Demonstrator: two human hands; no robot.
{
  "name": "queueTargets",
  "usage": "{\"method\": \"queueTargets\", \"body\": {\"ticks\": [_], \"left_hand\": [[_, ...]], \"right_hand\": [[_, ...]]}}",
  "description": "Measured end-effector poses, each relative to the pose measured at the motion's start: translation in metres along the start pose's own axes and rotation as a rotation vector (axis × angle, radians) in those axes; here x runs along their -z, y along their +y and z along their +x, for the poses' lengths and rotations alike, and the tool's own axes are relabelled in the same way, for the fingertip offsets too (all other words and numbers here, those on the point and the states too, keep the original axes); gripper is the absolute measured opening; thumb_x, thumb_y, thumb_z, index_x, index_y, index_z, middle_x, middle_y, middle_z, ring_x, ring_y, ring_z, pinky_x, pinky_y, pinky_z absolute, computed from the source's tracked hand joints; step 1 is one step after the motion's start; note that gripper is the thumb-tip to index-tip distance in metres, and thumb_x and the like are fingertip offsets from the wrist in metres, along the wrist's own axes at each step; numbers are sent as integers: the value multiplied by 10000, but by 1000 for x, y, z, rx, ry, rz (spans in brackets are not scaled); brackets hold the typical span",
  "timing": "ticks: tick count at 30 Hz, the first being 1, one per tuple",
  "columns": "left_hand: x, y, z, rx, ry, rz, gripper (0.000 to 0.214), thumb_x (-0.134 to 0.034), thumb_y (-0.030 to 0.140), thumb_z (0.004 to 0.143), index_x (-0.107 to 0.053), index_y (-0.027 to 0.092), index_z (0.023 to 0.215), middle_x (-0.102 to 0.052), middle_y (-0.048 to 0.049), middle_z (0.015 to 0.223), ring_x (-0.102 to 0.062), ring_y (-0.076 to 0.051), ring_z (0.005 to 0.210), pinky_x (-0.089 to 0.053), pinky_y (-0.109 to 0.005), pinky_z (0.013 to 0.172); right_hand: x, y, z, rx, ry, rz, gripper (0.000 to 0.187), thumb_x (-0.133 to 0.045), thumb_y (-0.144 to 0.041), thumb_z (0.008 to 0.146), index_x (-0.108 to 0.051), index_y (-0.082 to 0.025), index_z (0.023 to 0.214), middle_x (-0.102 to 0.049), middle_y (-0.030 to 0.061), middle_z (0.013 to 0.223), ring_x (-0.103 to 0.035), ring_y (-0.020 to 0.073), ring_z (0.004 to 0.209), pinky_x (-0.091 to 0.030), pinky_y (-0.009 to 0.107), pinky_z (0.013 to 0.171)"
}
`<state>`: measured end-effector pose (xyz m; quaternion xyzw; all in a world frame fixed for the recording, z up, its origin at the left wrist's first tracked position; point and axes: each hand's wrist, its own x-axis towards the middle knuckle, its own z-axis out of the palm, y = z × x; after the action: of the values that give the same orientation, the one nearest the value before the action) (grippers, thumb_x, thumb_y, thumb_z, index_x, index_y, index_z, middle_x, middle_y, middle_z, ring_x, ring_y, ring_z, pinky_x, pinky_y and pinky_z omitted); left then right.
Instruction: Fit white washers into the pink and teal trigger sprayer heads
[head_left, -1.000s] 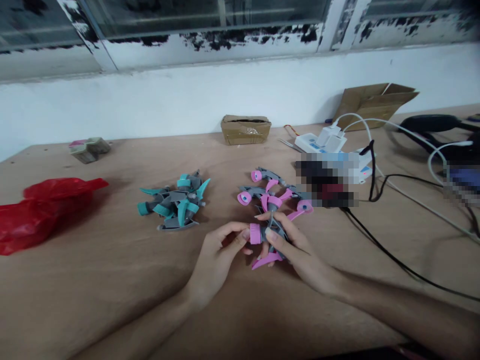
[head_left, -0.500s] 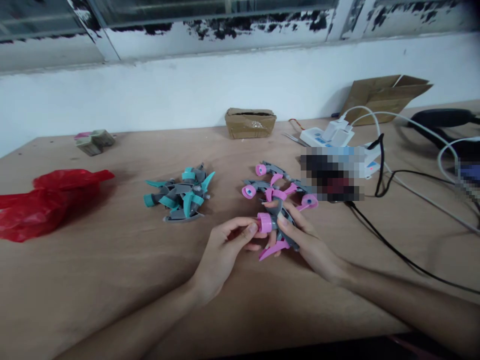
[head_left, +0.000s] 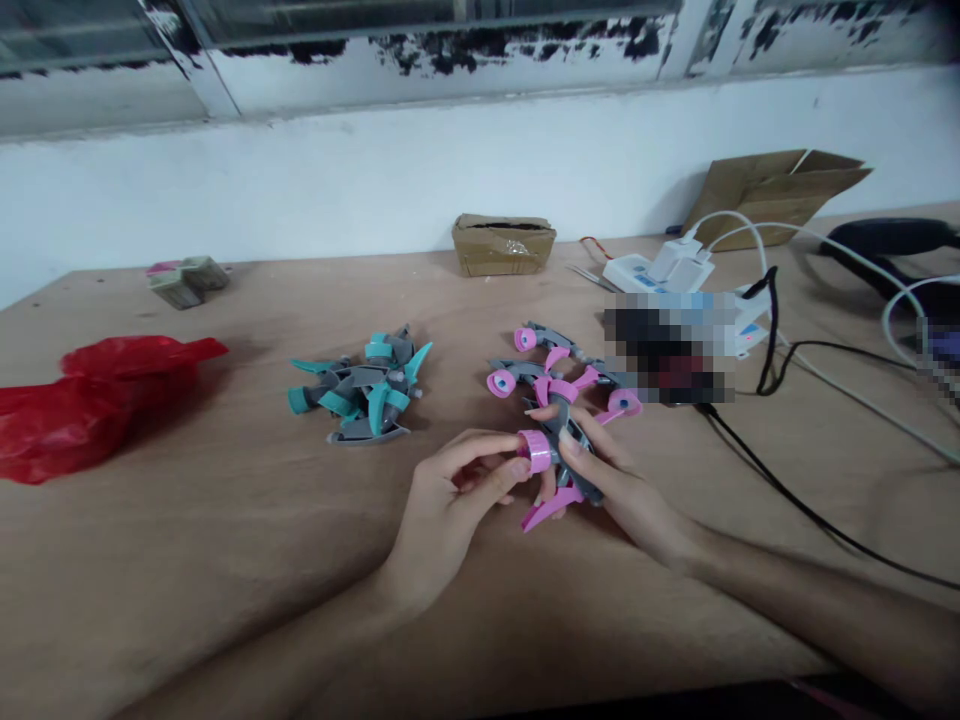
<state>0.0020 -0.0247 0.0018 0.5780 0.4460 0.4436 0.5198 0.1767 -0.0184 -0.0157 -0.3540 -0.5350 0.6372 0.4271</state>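
Observation:
My right hand is closed around the grey body of a pink and grey plastic part, a little above the table. Its pink ring-shaped end points left, and a pink fin-like blade sticks out below. At that ring, my left hand has its thumb and index finger on the rim, the other fingers curled under. Just behind lie several similar pink and grey parts, some with round pink cups. Left of the hands is a pile of teal and grey parts. My right fingers partly hide the held part.
A red plastic bag lies at the left, with small blocks behind it. Cardboard boxes stand along the wall. A white power strip, tweezers, cables and a blurred-out dark object occupy the right.
The held part has turned slightly in my right hand, its pink ring tilting a little. My left fingers have shifted on the ring, the index finger now straighter along its rim.

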Motion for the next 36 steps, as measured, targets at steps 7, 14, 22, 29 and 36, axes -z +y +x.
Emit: {"method": "queueTargets", "body": {"ticks": [7, 14, 22, 29, 36], "left_hand": [[2, 4, -4, -134, -19, 233, 152, -610, 237, 819, -666, 211, 958, -597, -40, 958, -593, -130, 784, -523, -190, 588], [-2, 8, -4, -49, -11, 68, 129, -549, 249, 855, -645, 179, 905, -564, -34, 956, -574, -112, 749, -540, -194, 588], [-4, 13, -3, -13, 2, 24, 95, -554, 222, 852, -626, 160, 857, -568, -24, 887, -566, -111, 755, -530, -179, 593], [-3, 12, -5, -13, 9, 19, 81, -560, 215, 847, -620, 160, 844, -579, -23, 895, -573, -108, 744, -533, -178, 591], [-2, 11, -4, -6, 7, 16, 82, -545, 215, 855, -611, 170, 869, -581, -21, 902, -571, -116, 750, -539, -206, 603]], "right_hand": [[1, -1, 1, -91, -51, 164, 433, -435, -406, 905, -383, -244, 1303, -601, -26, 643, -592, 121, 563, -488, 250, 540], [-4, -4, 3, -156, -147, 360, 391, -429, -377, 912, -405, -231, 1274, -619, -23, 638, -586, 101, 491, -482, 213, 475], [-3, -3, 3, -177, -147, 344, 390, -448, -378, 907, -431, -233, 1269, -615, -24, 631, -592, 101, 525, -463, 205, 477], [-2, -2, 3, -189, -120, 325, 395, -476, -379, 896, -456, -231, 1262, -608, -25, 647, -579, 90, 515, -428, 196, 475], [0, -3, 4, -183, -131, 354, 372, -467, -349, 907, -477, -220, 1255, -626, -19, 622, -606, 91, 594, -435, 200, 577]]}}
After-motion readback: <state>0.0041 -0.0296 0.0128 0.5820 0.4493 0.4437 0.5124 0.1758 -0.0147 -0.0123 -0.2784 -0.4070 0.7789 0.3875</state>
